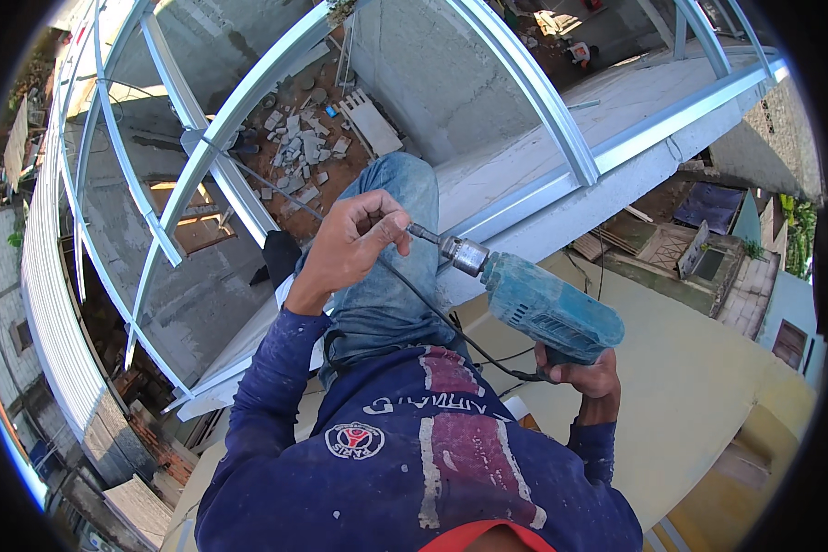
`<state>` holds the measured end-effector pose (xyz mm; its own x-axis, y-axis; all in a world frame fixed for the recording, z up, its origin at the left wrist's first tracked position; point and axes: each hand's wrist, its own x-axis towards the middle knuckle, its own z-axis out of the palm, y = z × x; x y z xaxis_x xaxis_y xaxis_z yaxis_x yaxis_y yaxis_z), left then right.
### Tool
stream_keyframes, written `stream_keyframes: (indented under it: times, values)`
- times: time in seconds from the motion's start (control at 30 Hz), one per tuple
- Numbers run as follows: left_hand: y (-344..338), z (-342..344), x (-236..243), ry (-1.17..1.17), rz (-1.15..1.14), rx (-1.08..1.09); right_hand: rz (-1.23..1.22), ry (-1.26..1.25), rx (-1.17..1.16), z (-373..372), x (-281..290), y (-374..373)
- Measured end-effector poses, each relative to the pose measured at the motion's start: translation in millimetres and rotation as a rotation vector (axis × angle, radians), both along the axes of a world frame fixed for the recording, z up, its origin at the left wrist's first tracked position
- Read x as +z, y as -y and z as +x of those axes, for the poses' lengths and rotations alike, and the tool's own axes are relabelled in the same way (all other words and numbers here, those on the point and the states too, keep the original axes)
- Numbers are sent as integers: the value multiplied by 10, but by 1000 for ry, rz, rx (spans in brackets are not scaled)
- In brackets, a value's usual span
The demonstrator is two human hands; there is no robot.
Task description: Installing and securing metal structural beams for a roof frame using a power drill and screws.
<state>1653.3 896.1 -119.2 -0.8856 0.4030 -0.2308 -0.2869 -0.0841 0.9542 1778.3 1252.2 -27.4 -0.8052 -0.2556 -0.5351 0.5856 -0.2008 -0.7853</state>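
Note:
A dusty teal power drill point(552, 304) lies across my front, its metal chuck point(465, 255) and dark driver bit point(423, 233) pointing left. My right hand point(587, 375) is wrapped round its handle, mostly hidden behind the body. At the bit's tip, the thumb and fingers of my left hand point(354, 235) are pinched together; anything small between them is hidden. A black cord point(423, 299) runs from near the drill handle, behind my left hand, toward the upper left. My jeans-clad leg point(391, 285) is beneath both hands.
Curved galvanized metal channels point(524, 83) frame the space ahead, above grey walls. A straight metal track point(653, 138) runs along a wall top. Far below lie broken rubble point(299, 152) and a pale board point(370, 124). A yellowish surface point(681, 359) slopes at right; corrugated roofing point(60, 304) is at left.

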Motion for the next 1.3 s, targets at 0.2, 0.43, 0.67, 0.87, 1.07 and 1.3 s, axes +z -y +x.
stream_keyframes:
  times: [0.2, 0.43, 0.67, 0.87, 1.07, 1.3]
  values:
    - [-16, 53, -58, -37, -27, 35, -78, 39, -38, 95, -61, 6]
    - [-12, 29, -101, 17, 12, -27, -66, 62, -66, 142, -52, 73]
    - [70, -57, -113, 58, -186, -154, 270, -26, 132, 233, -91, -58]
    - [14, 22, -224, 218, 168, -30, 82, -26, -31, 219, -105, 125]
    - [-242, 56, -167, 155, 290, 54, -2, -30, -83, 190, -25, 135]
    - [-509, -210, -238, 239, 366, 6, 144, -32, -199, 276, 67, 231]
